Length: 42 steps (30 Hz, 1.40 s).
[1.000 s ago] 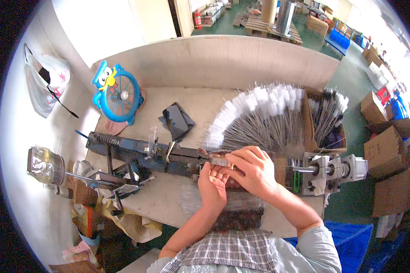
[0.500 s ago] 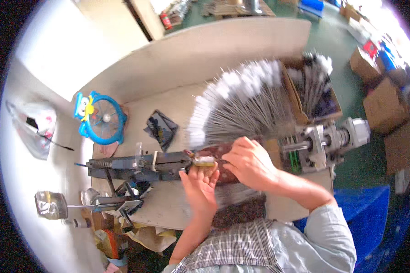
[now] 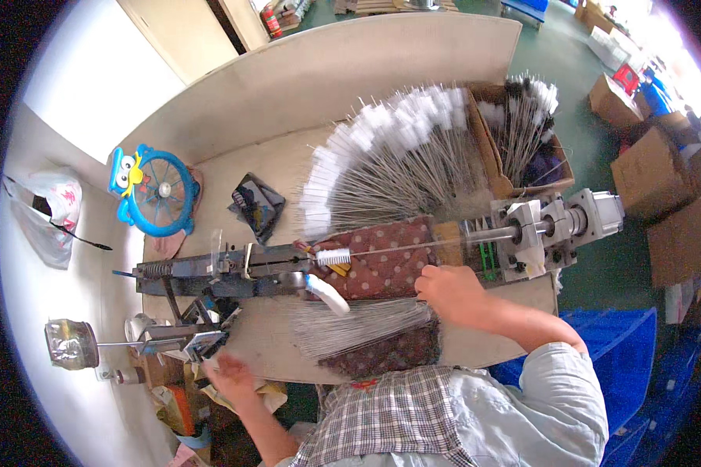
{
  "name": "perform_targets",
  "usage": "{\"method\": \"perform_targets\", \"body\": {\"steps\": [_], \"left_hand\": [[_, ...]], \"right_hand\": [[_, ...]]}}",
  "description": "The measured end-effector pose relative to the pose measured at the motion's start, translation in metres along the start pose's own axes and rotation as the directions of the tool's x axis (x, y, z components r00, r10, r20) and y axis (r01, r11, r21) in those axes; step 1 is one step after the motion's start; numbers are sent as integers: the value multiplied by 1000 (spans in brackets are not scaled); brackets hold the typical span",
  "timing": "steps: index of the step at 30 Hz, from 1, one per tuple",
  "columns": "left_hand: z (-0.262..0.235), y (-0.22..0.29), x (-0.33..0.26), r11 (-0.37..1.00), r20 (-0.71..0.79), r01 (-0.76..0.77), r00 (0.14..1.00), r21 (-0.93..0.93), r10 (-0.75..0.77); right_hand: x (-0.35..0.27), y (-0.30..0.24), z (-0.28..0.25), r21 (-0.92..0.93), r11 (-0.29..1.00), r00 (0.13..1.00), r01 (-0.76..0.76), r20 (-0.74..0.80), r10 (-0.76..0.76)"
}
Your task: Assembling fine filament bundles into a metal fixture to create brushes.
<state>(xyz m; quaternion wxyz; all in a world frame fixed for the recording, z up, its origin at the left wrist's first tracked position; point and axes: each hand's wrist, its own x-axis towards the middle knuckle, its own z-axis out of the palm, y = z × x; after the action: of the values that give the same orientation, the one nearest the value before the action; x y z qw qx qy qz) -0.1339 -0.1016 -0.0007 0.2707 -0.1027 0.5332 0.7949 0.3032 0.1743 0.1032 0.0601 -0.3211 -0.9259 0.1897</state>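
A white-bristled wire brush (image 3: 334,257) lies along the bench machine, its thin wire shaft reaching right to the metal spindle (image 3: 491,236). Over the brown dotted cloth (image 3: 389,261), my right hand (image 3: 453,296) is closed, fingertips pinched beside the cloth's right end; what they hold, if anything, is hidden. My left hand (image 3: 234,379) is at lower left, just below the machine's lever mechanism (image 3: 202,342), and motion smears its fingers. Beneath the brush, a curved white piece (image 3: 327,294) leans from the machine. A bundle of bare wires (image 3: 358,327) rests at the near side.
Finished white brushes (image 3: 413,128) fan out behind the cloth. A cardboard box (image 3: 494,148) of more brushes stands at right. A motor unit (image 3: 600,214) is mounted at the bench's right end. A blue toy-like wheel (image 3: 163,191) and a dark plastic bag (image 3: 257,206) are at left.
My left hand has left the brush area and moved down-left to the lever mechanism. My right hand has moved down and slightly right. The brush now lies stretched between clamp and spindle.
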Motion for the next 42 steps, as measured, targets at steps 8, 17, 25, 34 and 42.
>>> {"method": "perform_targets", "body": {"steps": [8,17,25,34,42], "left_hand": [[-32,48,33,970,-273,-123,945,208,178],[86,-80,-66,711,300,-353,931,608,206],[223,-127,-168,879,554,-136,816,458,-162],[243,-33,-183,853,547,514,691,89,-473],[304,-92,-211,698,954,-656,141,289,-264]], "right_hand": [[0,1,-7,-70,989,960,-130,242,143],[-9,3,-13,-61,990,990,-124,60,127],[-16,16,0,229,962,983,-152,-64,170],[-9,31,8,247,941,968,-232,-38,249],[-13,18,-4,40,978,975,-205,-78,207]]}}
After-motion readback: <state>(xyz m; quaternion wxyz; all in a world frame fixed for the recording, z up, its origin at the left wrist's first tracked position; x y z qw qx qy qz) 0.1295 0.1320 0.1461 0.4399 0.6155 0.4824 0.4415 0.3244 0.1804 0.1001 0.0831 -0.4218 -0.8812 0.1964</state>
